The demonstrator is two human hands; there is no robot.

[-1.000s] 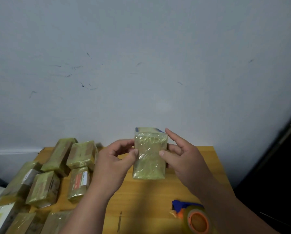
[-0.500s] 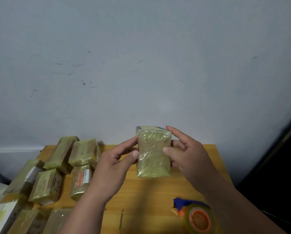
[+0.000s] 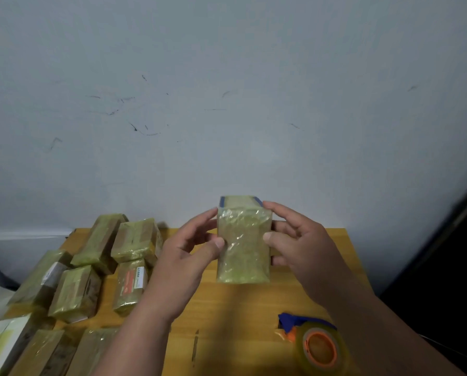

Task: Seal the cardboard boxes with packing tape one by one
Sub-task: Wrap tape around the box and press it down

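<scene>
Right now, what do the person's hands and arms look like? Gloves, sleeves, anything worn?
Both are bare: no gloves on the left hand or the right hand. No rings, watch or wristbands are visible. Both forearms are uncovered to the bottom frame edge, so no sleeves show. Fingernails look short and unpainted. No markings visible.

wooden table [image 3: 254,308] | scuffed grey wall [image 3: 227,104] behind | dark door [image 3: 449,267] right
</scene>
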